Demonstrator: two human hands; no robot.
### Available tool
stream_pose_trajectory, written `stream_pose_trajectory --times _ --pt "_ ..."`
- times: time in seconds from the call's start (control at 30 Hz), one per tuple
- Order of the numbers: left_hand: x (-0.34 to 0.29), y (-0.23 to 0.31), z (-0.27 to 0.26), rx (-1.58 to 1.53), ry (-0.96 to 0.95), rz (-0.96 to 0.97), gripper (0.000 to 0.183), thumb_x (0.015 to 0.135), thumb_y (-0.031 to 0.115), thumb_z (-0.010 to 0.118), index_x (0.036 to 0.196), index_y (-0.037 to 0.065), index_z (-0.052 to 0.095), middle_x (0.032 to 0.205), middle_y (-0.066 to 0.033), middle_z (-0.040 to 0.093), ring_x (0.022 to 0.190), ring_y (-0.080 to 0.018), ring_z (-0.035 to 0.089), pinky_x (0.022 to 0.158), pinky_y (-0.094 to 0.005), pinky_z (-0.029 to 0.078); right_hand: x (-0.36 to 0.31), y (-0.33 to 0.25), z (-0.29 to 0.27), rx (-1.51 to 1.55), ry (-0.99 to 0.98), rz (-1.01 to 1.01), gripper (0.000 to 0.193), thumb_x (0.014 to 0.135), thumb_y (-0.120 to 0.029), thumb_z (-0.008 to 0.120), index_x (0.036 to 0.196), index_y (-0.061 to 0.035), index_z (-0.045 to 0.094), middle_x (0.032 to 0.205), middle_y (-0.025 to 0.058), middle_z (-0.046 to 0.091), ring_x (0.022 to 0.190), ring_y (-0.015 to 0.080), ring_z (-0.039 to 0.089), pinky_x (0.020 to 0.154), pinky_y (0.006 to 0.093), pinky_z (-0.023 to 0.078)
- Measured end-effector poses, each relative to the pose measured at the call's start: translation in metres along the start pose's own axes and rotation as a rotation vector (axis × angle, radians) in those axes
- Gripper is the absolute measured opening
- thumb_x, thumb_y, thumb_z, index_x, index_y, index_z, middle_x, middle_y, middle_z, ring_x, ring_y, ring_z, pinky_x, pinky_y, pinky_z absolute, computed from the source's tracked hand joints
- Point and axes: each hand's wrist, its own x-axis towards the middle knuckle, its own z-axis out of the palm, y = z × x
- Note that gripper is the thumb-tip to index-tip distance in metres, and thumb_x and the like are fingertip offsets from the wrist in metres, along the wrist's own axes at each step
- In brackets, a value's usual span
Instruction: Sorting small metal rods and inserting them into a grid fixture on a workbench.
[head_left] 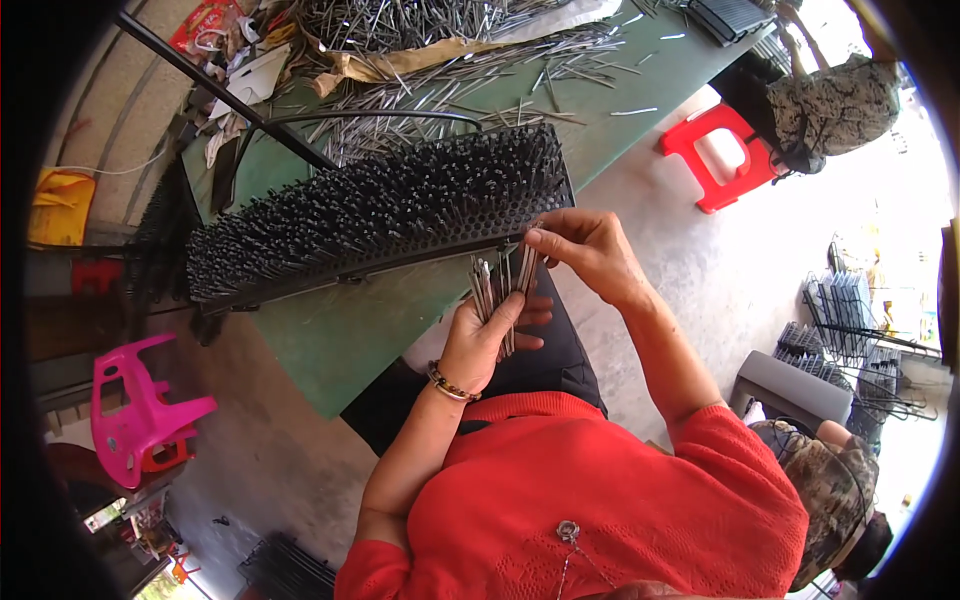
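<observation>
My left hand (482, 340) is closed round a small bunch of thin metal rods (484, 288) that stand up above the fingers. Just right of it, my right hand (590, 252) pinches the upper ends of a few of these rods between thumb and fingertips. Both hands are by the near right corner of a long black perforated rack (380, 270). Dense rows of dark rods (370, 205) stick up from its holes, while a strip of holes along the near right edge is bare. A bent black bar (390, 114) runs behind the rack.
A green table (350, 350) carries the rack and a large heap of loose metal rods (400, 30) at its far side. Red stool (715, 155) and a person (835, 100) are at far right; another person (825, 490) sits lower right. A pink stool (140, 410) stands left.
</observation>
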Motion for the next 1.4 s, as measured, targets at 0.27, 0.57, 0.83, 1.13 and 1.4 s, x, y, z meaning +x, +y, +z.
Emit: stream_pose_trajectory --times 0.27,0.57,0.83,1.13,1.4 --pt "0.006 -0.004 0.005 0.097 0.119 0.041 0.027 0.097 0.026 0.05 0.11 0.003 0.057 0.097 -0.0122 0.067 0.075 -0.0143 0.066 0.051 -0.0225 0.053 0.003 0.002 -0.007 -0.096 0.032 -0.141 0.022 0.087 -0.015 0.067 0.101 0.0018 0.067 0.082 0.0044 0.068 0.072 0.0075 0.06 0.065 0.0232 0.049" --pt "0.02 0.002 0.009 0.023 0.07 0.032 0.027 0.097 0.027 0.05 0.108 0.004 0.057 0.098 -0.0114 0.067 0.08 -0.0146 0.065 0.052 -0.0249 0.054 0.014 -0.022 -0.029 -0.071 0.033 -0.2 0.021 0.087 -0.013 0.066 0.1 0.0045 0.066 0.081 0.0062 0.068 0.072 0.0097 0.062 0.065 0.0243 0.051" --pt "0.014 -0.011 0.005 0.084 0.091 -0.005 0.019 0.097 0.021 0.049 0.104 0.005 0.055 0.097 -0.0127 0.066 0.075 -0.0133 0.064 0.054 -0.0259 0.054 0.035 -0.033 -0.044 -0.23 0.299 -0.542 0.018 0.083 -0.005 0.068 0.098 0.0036 0.066 0.085 0.0074 0.07 0.076 0.0108 0.064 0.071 0.0247 0.052" --pt "0.007 -0.016 0.006 0.107 0.089 -0.021 0.02 0.096 0.02 0.049 0.105 0.002 0.054 0.094 -0.0142 0.066 0.074 -0.013 0.063 0.052 -0.0252 0.054 0.058 -0.016 -0.044 -0.605 0.247 -0.856 0.017 0.077 -0.003 0.07 0.095 -0.0035 0.069 0.086 0.0077 0.069 0.076 0.0182 0.064 0.07 0.0291 0.05" --pt "0.006 -0.019 0.005 0.101 0.075 -0.041 0.023 0.097 0.024 0.049 0.107 0.004 0.054 0.095 -0.0123 0.066 0.074 -0.0127 0.063 0.053 -0.0262 0.054 0.053 -0.017 -0.039 -0.673 0.213 -0.895 0.018 0.076 -0.003 0.071 0.094 -0.0046 0.069 0.085 0.006 0.069 0.075 0.0187 0.062 0.068 0.0297 0.048"
